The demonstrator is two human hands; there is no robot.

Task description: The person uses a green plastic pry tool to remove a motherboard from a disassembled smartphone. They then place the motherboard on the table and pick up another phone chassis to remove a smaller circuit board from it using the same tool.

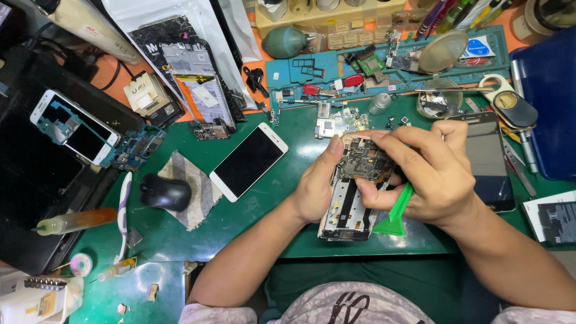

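Observation:
My left hand (317, 185) grips an opened phone frame (347, 210) by its left edge, thumb up along the side. A dark circuit board (363, 161) sits in the frame's upper half. My right hand (429, 175) reaches over the board, fingertips on its top edge, and a green plastic pry tool (396, 213) is tucked under its palm. The work is held just above the green mat (264, 198).
A white phone (248, 161) lies face up to the left, near a black mouse (164, 192) on a grey cloth. A dark phone (491, 161) lies to the right. Loose boards, tweezers and small parts crowd the blue tray (384, 66) behind. A syringe (75, 221) lies at left.

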